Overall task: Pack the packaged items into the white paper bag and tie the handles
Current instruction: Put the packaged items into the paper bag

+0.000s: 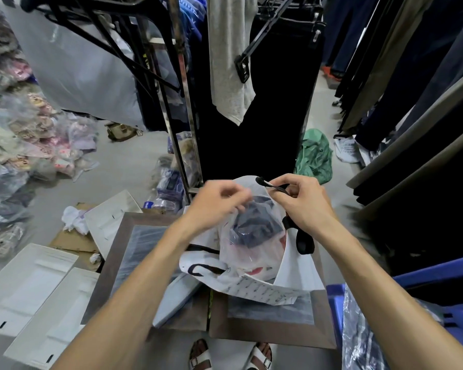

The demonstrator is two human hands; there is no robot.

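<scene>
The white paper bag (292,265) stands open on a small brown table (273,332) in front of me. Inside it lie packaged items (254,236) in clear plastic, dark cloth on top and something red below. My right hand (302,201) pinches a black ribbon handle (267,183) at the bag's far rim. A second black handle (304,243) hangs down on the bag's right side. My left hand (219,204) is blurred over the bag's mouth, fingers curled at the plastic and the bag's edge. A printed paper slip (265,291) lies against the bag's near side.
Flat white paper bags (35,297) lie on the floor at left, with cardboard (72,241) behind them. Packaged clothes (24,145) pile up at far left. A clothes rack (182,102) with hanging garments stands ahead. A blue crate (452,316) is at right. My sandalled feet (230,355) show below.
</scene>
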